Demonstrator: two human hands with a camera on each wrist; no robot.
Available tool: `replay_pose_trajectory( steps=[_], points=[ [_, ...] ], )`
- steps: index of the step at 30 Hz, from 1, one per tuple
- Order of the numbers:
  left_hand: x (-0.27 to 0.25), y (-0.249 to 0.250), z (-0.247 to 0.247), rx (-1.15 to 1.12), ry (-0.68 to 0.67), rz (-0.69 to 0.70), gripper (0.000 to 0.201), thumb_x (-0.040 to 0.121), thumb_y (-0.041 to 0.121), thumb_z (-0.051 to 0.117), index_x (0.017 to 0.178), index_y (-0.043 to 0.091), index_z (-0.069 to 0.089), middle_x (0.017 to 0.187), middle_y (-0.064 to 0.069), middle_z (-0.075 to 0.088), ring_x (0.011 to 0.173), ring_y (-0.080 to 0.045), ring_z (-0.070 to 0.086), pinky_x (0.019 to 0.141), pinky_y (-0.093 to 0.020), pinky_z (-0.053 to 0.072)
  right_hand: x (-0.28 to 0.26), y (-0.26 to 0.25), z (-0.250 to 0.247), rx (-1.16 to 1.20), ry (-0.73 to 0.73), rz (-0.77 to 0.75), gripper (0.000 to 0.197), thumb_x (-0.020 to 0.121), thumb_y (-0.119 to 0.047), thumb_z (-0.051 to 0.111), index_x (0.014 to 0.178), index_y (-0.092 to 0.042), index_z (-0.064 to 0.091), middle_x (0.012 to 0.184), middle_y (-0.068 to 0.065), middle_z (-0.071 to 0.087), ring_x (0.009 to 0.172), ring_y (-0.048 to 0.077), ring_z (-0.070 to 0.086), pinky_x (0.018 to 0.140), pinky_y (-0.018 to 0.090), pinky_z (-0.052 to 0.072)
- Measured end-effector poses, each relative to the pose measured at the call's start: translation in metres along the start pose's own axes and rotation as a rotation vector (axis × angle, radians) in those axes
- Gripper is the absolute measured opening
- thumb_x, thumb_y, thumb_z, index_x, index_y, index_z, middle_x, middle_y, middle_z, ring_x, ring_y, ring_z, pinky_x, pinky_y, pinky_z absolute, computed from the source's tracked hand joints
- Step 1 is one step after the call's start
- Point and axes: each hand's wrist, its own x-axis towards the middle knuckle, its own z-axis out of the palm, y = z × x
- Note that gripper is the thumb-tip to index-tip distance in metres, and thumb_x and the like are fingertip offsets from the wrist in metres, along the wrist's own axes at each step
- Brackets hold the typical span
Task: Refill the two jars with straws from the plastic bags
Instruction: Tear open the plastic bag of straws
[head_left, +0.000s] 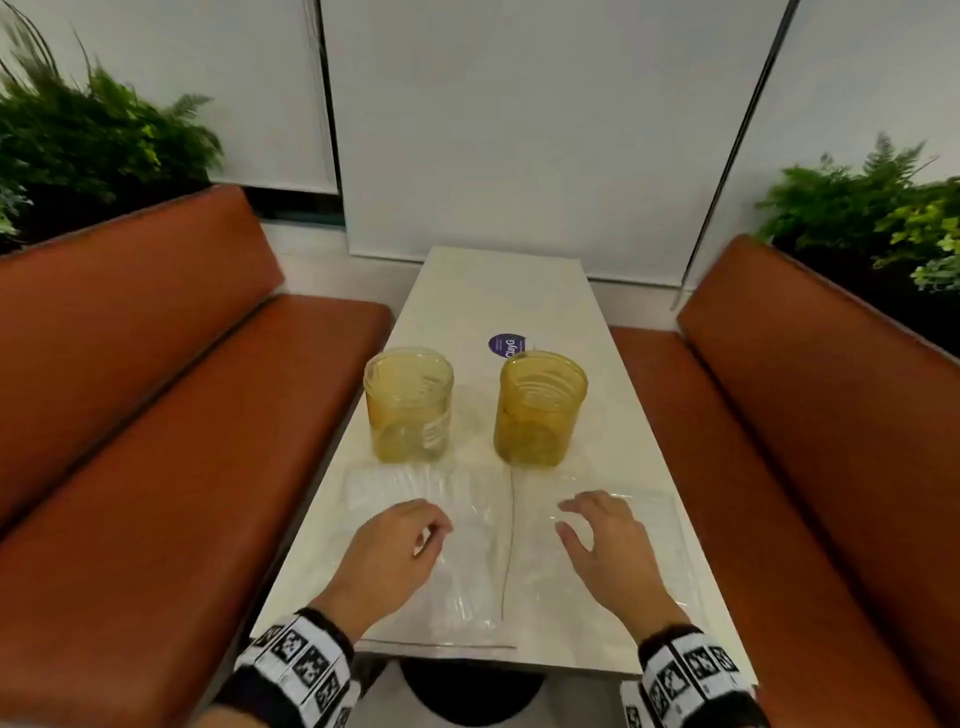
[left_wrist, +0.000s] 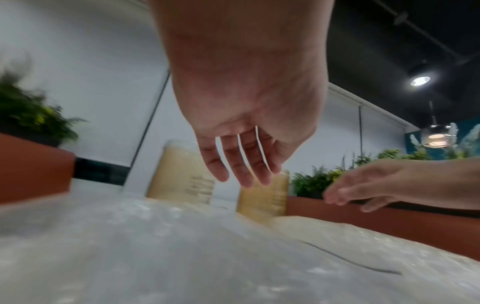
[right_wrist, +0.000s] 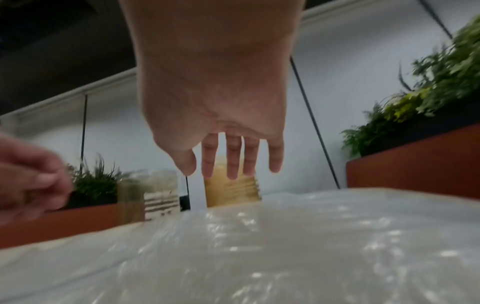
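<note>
Two empty amber jars stand side by side on the white table: the left jar (head_left: 408, 404) carries a white label, the right jar (head_left: 540, 408) is ribbed near its rim. In front of them lie two clear plastic bags of pale straws, the left bag (head_left: 462, 551) and the right bag (head_left: 644, 540). My left hand (head_left: 395, 551) hovers over the left bag with relaxed, slightly bent fingers (left_wrist: 241, 164), holding nothing. Over the right bag hangs my right hand (head_left: 608, 545), its fingers (right_wrist: 233, 158) spread and pointing down, also empty.
The narrow table (head_left: 498, 301) runs away from me, a purple round sticker (head_left: 506, 344) behind the right jar. Orange bench seats flank it, left (head_left: 182, 441) and right (head_left: 779, 467). Ferns (head_left: 78, 135) sit behind both backrests. A white wall closes the far end.
</note>
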Motion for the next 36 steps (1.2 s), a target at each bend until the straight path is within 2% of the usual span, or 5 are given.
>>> replay_pose_trajectory(
  steps=[6, 15, 20, 30, 36],
  points=[
    [0.033, 0.033, 0.057, 0.202, -0.24, 0.012, 0.026, 0.096, 0.034, 0.05, 0.111, 0.026, 0.071, 0.114, 0.009, 0.066, 0.108, -0.015, 0.057, 0.092, -0.034, 0.045, 0.005, -0.012, 0.03, -0.169, -0.322, 0.123, 0.057, 0.1, -0.056, 0.049, 0.152, -0.036, 0.041, 0.166, -0.006, 0.027, 0.155, 0.019, 0.018, 0.124, 0.052, 0.016],
    [0.041, 0.04, 0.082, 0.256, -0.348, -0.012, 0.041, 0.1, 0.039, 0.039, 0.094, 0.015, 0.072, 0.1, 0.002, 0.065, 0.094, -0.021, 0.057, 0.085, -0.039, 0.044, 0.0, -0.008, 0.044, -0.012, -0.082, 0.099, 0.024, 0.102, -0.028, 0.059, 0.12, -0.023, 0.075, 0.135, -0.003, 0.068, 0.135, 0.024, 0.054, 0.116, 0.054, 0.037],
    [0.06, 0.064, 0.061, -0.236, -0.124, -0.121, 0.031, 0.098, 0.048, 0.049, 0.091, 0.022, 0.064, 0.09, 0.008, 0.067, 0.076, -0.012, 0.063, 0.076, -0.035, 0.055, 0.014, -0.024, 0.006, 0.301, 0.247, 0.084, 0.015, 0.096, -0.018, 0.068, 0.105, -0.01, 0.078, 0.107, 0.001, 0.078, 0.099, 0.016, 0.071, 0.089, 0.022, 0.049],
    [0.105, 0.113, 0.001, -0.406, 0.118, -0.055, 0.01, 0.085, 0.038, 0.067, 0.083, 0.028, 0.068, 0.091, 0.01, 0.062, 0.08, -0.01, 0.059, 0.075, -0.034, 0.055, 0.033, -0.056, -0.046, 0.648, 0.368, 0.12, 0.011, 0.099, -0.021, 0.059, 0.1, -0.029, 0.066, 0.089, -0.014, 0.07, 0.08, 0.008, 0.067, 0.066, 0.022, 0.058],
    [0.094, 0.116, 0.017, -0.494, 0.155, -0.055, 0.009, 0.084, 0.03, 0.074, 0.089, 0.022, 0.071, 0.092, 0.009, 0.064, 0.077, -0.005, 0.059, 0.071, -0.025, 0.053, 0.04, -0.057, -0.07, 0.182, 0.226, 0.158, 0.036, 0.089, -0.06, 0.063, 0.079, -0.026, 0.064, 0.078, -0.007, 0.064, 0.068, 0.011, 0.059, 0.06, 0.031, 0.049]
  ],
)
